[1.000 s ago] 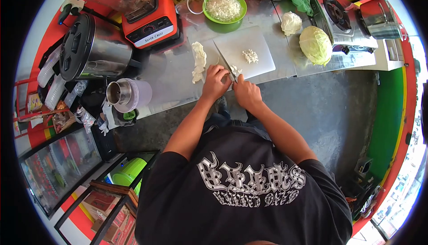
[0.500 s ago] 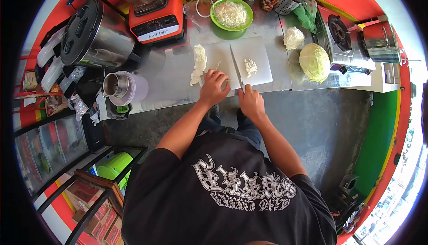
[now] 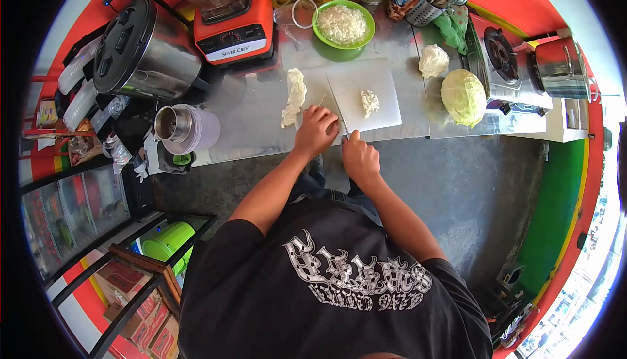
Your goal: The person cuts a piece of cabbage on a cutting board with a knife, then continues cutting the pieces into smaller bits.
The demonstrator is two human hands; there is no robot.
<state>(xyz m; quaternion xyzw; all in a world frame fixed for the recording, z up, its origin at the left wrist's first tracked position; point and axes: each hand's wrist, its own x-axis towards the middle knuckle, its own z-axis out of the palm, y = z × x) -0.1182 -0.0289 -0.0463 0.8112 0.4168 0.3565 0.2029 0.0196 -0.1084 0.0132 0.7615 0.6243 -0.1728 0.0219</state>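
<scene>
My right hand [image 3: 361,160] is closed round the handle of a knife [image 3: 337,101], its blade pointing away over the white cutting board [image 3: 385,83]. Beside the blade, my left hand [image 3: 317,130] presses down on the board's near left part with curled fingers; whatever lies under them is hidden. A small pile of chopped white pieces [image 3: 369,103] sits to the right of the knife. Left of the board lies a long, crumpled pale leaf piece [image 3: 294,96], which looks like cabbage.
Behind the board stands a green bowl [image 3: 346,46] heaped with pale shreds [image 3: 342,24]. A cabbage [image 3: 463,97] and a smaller pale chunk [image 3: 433,61] lie right, near a stove [image 3: 503,55]. A red blender [image 3: 234,35], large pot [image 3: 153,52] and lilac flask [image 3: 196,129] stand left.
The knife and my right hand have shifted left, bringing the blade close to my left fingers. My left hand stays nearly in place. The whole view has moved slightly.
</scene>
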